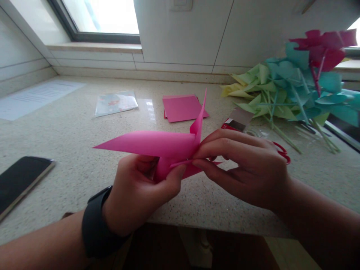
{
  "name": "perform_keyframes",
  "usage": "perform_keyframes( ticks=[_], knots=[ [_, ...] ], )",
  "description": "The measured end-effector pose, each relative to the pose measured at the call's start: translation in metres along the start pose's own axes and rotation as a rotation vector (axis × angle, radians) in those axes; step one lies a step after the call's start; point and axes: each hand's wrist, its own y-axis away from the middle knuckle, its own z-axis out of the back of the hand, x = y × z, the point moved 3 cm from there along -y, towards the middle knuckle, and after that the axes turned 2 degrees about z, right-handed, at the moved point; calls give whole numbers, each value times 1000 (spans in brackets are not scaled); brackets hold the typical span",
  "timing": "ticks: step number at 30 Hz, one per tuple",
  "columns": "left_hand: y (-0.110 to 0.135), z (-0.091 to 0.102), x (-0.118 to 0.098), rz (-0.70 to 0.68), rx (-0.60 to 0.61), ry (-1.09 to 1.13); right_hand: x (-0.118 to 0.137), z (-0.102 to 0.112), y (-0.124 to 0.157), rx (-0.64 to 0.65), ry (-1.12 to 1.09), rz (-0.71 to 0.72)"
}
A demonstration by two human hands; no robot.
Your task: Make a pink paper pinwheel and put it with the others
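Observation:
A bright pink folded paper flower [152, 143] is held above the front of the counter, one long pointed petal reaching left and another standing up at the right. My left hand [140, 191], with a black watch on its wrist, closes round the flower from below, thumb pressed on its lower folds. With thumb and fingertips together, my right hand [244, 165] pinches the flower's right side, near a thin rolled pink strip [181, 162]. Where that strip ends under the right fingertips is hidden.
Pink paper squares [185, 108] lie stacked behind the flower. A clear packet [116, 103], a printed sheet [42, 95] and a phone [24, 182] are at left. Finished paper flowers [303, 82] pile up at right, near red scissor handles [282, 152].

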Motion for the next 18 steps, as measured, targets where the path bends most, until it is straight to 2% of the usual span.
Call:
perform_keyframes(
  ticks=[11, 18],
  knots=[
    [-1, 1, 1, 57, 29, 56, -1, -2, 1, 8, -6, -4],
    [-1, 1, 3, 68, 37, 18, -1, -2, 0, 11, -4, -12]
  ],
)
